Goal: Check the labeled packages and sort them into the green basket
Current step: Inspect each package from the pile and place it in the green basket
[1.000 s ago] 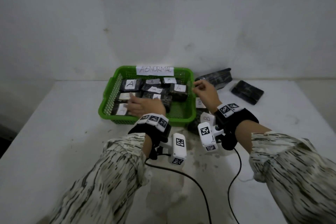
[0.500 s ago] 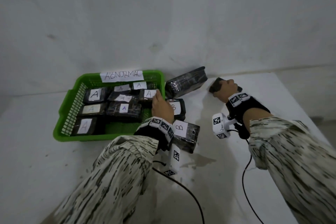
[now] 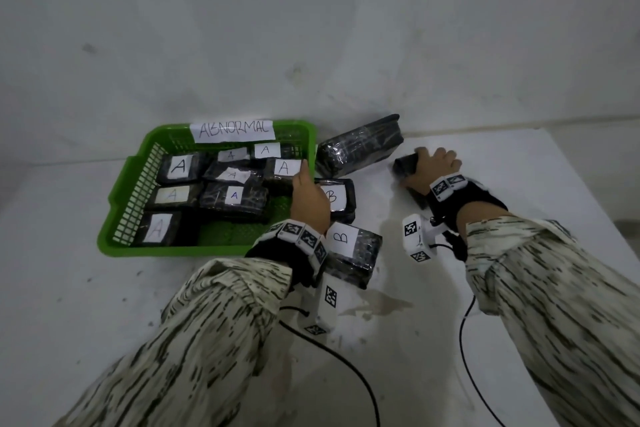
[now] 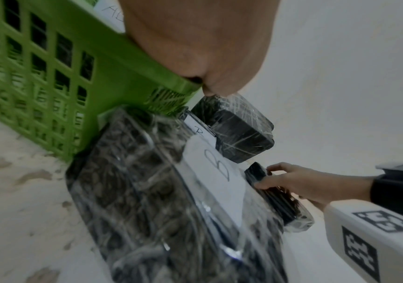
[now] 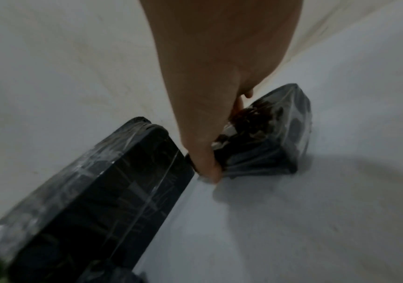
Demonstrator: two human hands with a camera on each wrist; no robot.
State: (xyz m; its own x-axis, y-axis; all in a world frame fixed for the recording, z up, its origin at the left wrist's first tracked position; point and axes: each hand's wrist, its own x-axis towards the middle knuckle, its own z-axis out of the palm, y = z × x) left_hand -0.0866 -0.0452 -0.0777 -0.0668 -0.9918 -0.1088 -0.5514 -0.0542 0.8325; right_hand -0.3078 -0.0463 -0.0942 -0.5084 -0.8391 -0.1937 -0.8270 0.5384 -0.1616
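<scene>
The green basket point(image 3: 121, 191), tagged "ABNORMAL", holds several black wrapped packages labelled A. My left hand point(image 3: 308, 198) rests on its right rim with fingers stretched out and holds nothing; in the left wrist view the palm point(image 4: 195, 47) lies over the rim point(image 4: 128, 57). Two packages labelled B point(image 3: 341, 199) point(image 3: 353, 246) lie just right of the basket. Further right, my right hand point(image 3: 429, 170) grips a small black package point(image 3: 405, 165) on the table; the thumb and fingers point(image 5: 205, 164) pinch its near end point(image 5: 268, 134). Its label is hidden.
A larger unlabelled black package point(image 3: 360, 146) leans near the wall between the basket and my right hand, close beside the gripped package point(image 5: 98, 191). The white table point(image 3: 519, 184) ends at its right edge. Cables trail from both wrists towards me.
My right hand has gone from the basket's corner out to the right and taken hold of the small black package. My left hand has left the basket's inside for its right rim.
</scene>
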